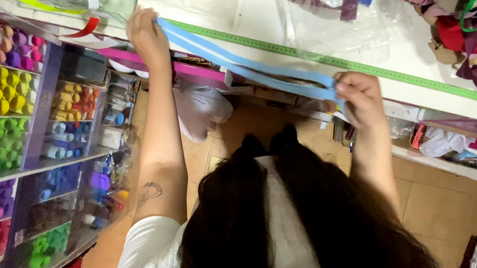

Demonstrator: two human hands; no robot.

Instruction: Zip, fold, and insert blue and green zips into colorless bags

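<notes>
1. Stretching between both hands, a light blue ribbon runs doubled, in two bands, just above the counter edge.
2. Left hand: raised at the counter's near edge, fingers curled shut, pinching one end of the ribbon. A small tattoo shows on that forearm.
3. Right hand: lower and closer to the body, fingers folded tight around the other end of the ribbon; the thumb lies on top.
4. Surface: the counter is white and glossy. A green measuring tape is fixed along its front edge, and the ribbon runs roughly parallel to it, slightly below.
5. On the counter, far right: a heap of fabric scraps in red, maroon and tan. A clear plastic bag lies near the middle.
6. Under the counter: a pink box on a shelf and a white bag hanging below it.
7. To the left: shelves with compartments of small spools sorted by colour, namely purple, yellow, green, pink and red.
8. Floor: tan tiles, seen past the person's dark hair and white shirt.
9. Lower right shelf holds crumpled white and pink packets; details too blurred to tell.
</notes>
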